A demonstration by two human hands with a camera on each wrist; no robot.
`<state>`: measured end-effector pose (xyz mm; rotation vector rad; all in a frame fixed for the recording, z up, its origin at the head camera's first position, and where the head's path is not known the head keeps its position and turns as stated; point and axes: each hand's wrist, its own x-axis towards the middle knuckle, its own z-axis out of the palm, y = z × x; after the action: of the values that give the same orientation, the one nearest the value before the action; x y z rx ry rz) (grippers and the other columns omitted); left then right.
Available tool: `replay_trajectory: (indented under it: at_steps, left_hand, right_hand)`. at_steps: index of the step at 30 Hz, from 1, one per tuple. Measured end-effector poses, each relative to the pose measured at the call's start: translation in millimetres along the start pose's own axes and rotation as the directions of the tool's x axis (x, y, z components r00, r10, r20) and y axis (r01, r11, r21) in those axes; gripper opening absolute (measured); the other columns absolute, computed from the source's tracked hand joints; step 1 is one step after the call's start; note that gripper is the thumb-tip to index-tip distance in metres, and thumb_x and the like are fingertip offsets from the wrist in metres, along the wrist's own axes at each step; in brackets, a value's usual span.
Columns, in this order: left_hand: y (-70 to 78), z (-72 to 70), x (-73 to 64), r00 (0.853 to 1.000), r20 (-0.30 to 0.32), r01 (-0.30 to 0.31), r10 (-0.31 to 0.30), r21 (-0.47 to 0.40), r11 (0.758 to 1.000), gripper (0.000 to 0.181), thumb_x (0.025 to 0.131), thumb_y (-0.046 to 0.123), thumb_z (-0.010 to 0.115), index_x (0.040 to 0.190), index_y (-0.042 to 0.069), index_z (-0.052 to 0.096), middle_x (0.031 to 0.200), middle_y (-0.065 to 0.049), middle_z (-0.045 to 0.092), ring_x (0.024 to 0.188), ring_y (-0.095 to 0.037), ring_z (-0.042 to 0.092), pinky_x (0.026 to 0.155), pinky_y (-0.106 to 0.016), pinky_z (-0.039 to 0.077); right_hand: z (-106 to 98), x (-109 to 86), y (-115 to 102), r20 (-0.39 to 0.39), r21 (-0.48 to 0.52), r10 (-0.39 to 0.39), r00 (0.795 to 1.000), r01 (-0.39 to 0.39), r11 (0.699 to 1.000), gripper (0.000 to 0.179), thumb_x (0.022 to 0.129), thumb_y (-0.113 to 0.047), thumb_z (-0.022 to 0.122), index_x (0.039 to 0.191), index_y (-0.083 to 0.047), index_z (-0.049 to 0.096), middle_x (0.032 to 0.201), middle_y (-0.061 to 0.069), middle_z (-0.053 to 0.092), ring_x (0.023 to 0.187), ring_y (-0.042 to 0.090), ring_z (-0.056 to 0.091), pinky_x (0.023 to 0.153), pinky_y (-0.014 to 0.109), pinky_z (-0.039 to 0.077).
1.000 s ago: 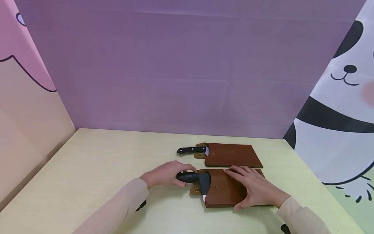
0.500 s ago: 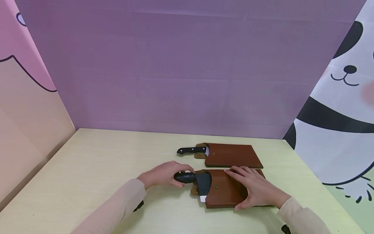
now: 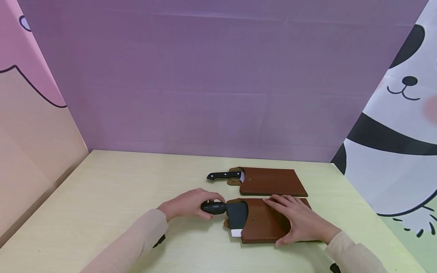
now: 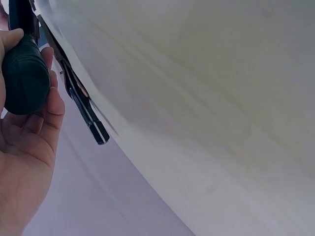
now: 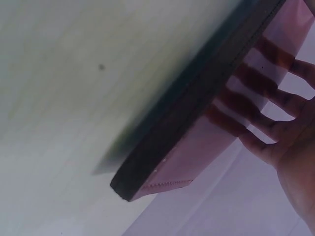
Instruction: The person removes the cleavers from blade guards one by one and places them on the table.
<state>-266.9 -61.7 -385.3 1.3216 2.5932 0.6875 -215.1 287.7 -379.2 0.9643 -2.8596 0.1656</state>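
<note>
My left hand (image 3: pixel 192 204) grips the rounded black handle of a cleaver (image 3: pixel 237 215), whose dark blade with a bright edge sticks partly out of a brown leather sheath (image 3: pixel 263 229). The rest of the blade is hidden inside. From the left wrist view, fingers and thumb wrap the handle (image 4: pixel 27 78) from both sides. My right hand (image 3: pixel 300 220) rests spread on the sheath's right part, fingers toward the far side and thumb at the near edge. In the right wrist view those fingers (image 5: pixel 275 130) lie extended against the sheath (image 5: pixel 187 160).
Just behind lies a second brown sheath (image 3: pixel 273 181) holding a knife with a riveted black handle (image 3: pixel 223 175) that points left. Both sheaths lie on a pale wooden table (image 3: pixel 136 178). A purple backdrop (image 3: pixel 218 83) rises at the table's far edge.
My left hand has drawn the cleaver a little to the left, and more of its blade and bright edge shows outside the sheath. My right hand has stayed nearly in place.
</note>
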Motion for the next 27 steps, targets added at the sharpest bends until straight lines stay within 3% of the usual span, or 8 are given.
replay_trajectory:
  at_steps: [19,27]
  left_hand:
    - [-7.6,-2.4,-7.5,1.000,0.013,-0.007,0.007,-0.036,0.999,0.047,0.079,0.024,0.068,0.120,0.037,0.051,0.097,0.013,0.060,0.081,-0.003,0.053,0.078,-0.021,0.043]
    - [-7.9,-3.2,-9.5,1.000,0.014,-0.013,0.014,-0.041,0.999,0.047,0.078,0.023,0.068,0.121,0.035,0.051,0.100,0.011,0.061,0.082,-0.004,0.053,0.080,-0.022,0.043]
  right_hand:
    - [0.2,-2.3,0.7,0.024,0.006,0.014,1.000,-0.015,1.000,0.106,0.052,-0.078,0.063,0.140,-0.025,0.036,0.138,0.013,0.041,0.122,0.037,0.039,0.087,0.064,0.035]
    - [-0.1,-3.8,2.2,-0.004,-0.008,0.011,1.000,-0.011,1.000,0.107,0.051,-0.079,0.064,0.139,-0.024,0.038,0.138,0.012,0.043,0.121,0.034,0.040,0.085,0.062,0.037]
